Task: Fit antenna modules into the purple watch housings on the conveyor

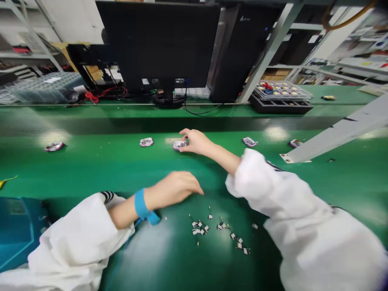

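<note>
A small pink piece [180, 144], in the middle of the green worktop [91, 161] toward its far edge, is pinched by the fingertips of the right hand [197, 141] but seems not lifted yet. The left hand [176, 188] is laid flat nearer the near edge, its grip loose and empty, beside a heap of tiny parts [212, 228]. Four more pieces [146, 142] in the row are left untouched.

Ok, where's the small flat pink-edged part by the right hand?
Head view, centre: the small flat pink-edged part lies on the green belt, touching the right hand, right of a matching part, before the black monitor.
</note>
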A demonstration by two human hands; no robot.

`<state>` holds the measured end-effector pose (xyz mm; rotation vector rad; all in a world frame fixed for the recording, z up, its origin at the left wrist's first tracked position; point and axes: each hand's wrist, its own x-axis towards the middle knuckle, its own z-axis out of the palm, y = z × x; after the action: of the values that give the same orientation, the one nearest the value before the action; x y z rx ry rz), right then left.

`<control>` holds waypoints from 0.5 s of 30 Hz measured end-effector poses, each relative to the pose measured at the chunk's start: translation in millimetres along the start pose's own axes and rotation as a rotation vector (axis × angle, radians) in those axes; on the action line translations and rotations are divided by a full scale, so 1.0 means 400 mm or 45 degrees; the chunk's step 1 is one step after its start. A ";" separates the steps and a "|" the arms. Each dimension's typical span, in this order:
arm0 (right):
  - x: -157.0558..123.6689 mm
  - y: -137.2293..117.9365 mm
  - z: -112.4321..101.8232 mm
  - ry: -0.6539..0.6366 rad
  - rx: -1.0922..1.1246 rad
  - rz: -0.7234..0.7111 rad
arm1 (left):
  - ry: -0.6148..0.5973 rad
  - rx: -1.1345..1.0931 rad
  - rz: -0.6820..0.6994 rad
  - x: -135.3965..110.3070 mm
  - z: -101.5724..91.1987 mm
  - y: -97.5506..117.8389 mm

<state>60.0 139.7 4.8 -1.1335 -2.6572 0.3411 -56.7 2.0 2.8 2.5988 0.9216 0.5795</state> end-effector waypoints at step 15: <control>-0.295 0.062 0.043 0.143 0.435 -0.018 | -0.007 0.038 -0.281 0.023 0.078 0.058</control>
<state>151.1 68.5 -33.2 -0.9930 -2.3891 0.6775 -23.4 -14.2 -11.9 2.4778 1.2037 0.5024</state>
